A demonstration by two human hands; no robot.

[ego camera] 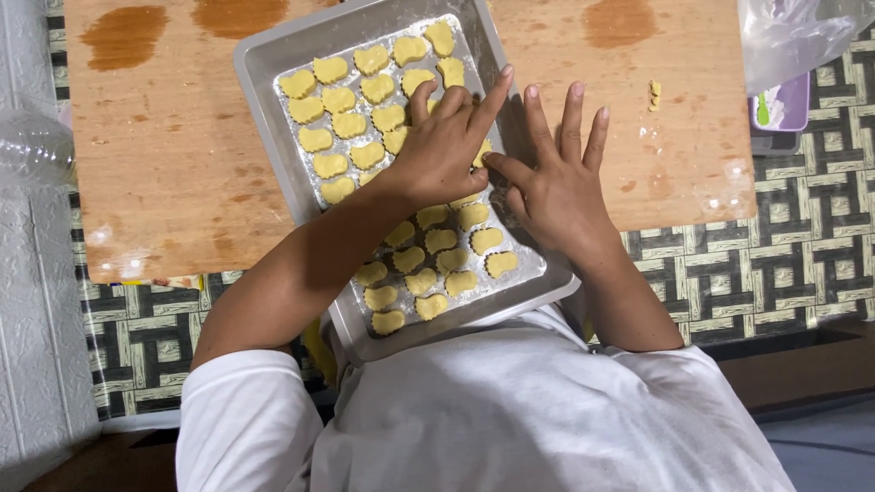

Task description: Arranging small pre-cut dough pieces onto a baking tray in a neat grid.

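A grey metal baking tray [264, 64] lies tilted on a wooden board [164, 137] and holds several yellow heart-shaped dough pieces [339, 98] in rows. My left hand [442, 141] reaches over the tray's middle, fingers bent down onto the dough, and pinches a small yellow dough piece [481, 153] at its thumb side. My right hand [556, 178] rests palm down at the tray's right rim with fingers spread. Its thumb touches that same piece. More dough pieces [440, 240] fill the near part of the tray.
A small dough scrap [653, 91] lies on the board's right side. A clear plastic bag [793, 36] and a purple container [784, 105] sit at the upper right. A woven-pattern cloth [802, 246] covers the table. A clear plastic object [32, 146] is at the left edge.
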